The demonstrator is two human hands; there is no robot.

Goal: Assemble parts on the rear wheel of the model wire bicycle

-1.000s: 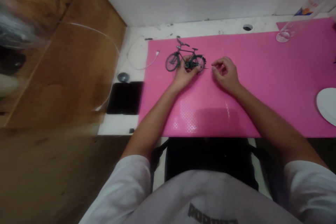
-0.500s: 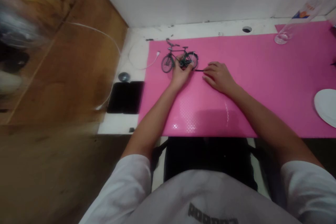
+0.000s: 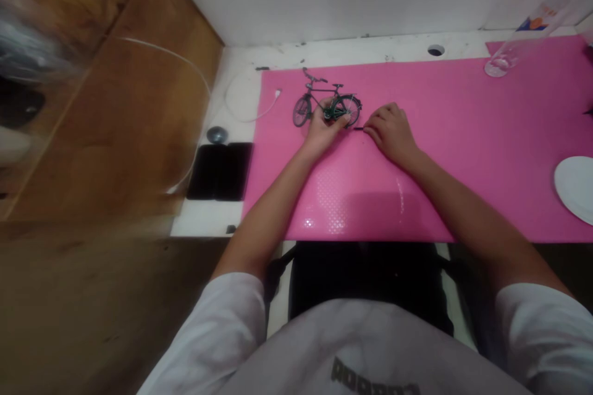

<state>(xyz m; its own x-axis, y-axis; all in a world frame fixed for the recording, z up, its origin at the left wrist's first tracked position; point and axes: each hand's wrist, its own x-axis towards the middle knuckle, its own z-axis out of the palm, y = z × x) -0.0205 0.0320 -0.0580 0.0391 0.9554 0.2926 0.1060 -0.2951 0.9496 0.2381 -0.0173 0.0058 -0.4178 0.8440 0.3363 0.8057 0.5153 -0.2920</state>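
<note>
A small dark green model bicycle (image 3: pixel 320 90) stands upright above the pink mat (image 3: pixel 463 136), its handlebar to the left. My left hand (image 3: pixel 325 126) is closed around its lower middle, near the pedals and rear wheel, with the thumb in front. To the right, my right hand (image 3: pixel 391 133) has its fingertips pinched on one end of a thin black stick (image 3: pixel 358 129). The stick's free end points left, just below the rear wheel; whether it touches the bicycle I cannot tell. What the stick is does not show clearly.
Left of the mat lie a black flat case (image 3: pixel 220 171), a dark round object (image 3: pixel 217 134) and a white cable (image 3: pixel 259 117). A clear plastic bottle (image 3: pixel 498 66) stands at the back right. A white plate (image 3: pixel 577 190) sits at the right edge.
My left hand and the bicycle have shifted a little to the right. My right fingers have drawn closer together around the black stick, which has also moved slightly right.
</note>
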